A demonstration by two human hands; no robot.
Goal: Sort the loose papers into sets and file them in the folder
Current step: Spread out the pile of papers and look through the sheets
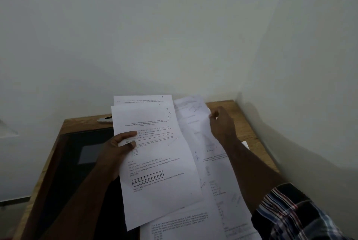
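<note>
The sorting step is in hand, as I judge it: pages are being gathered into a set while others lie loose. In the centre of the frame the left hand [118, 146] holds a set of printed sheets [155, 162] by its left edge, thumb pressed across the top page, so its fingers are clamped on the set. The sheets are fanned a little at the top, and small handwritten numbers show at their upper right corners. Right of centre, the right hand [220, 125] pinches the upper edge of a separate sheet [193, 123], fingers curled on the paper, which bows and blurs as thin paper does.

More loose papers [217, 191] lie overlapping on the wooden tabletop [249, 129] from the centre to the lower right of the frame, plain white with black print and a few pen marks. A dark folder [81, 154], flat and matte with a paler rectangular panel on it, lies at the left, partly under the left forearm. A small pale flat object [104, 119] sits at the tabletop's far edge; I cannot tell what it is.

The next move likely calls for reading the pinched sheet's number, then sliding it squarely into the held set without creasing.
</note>
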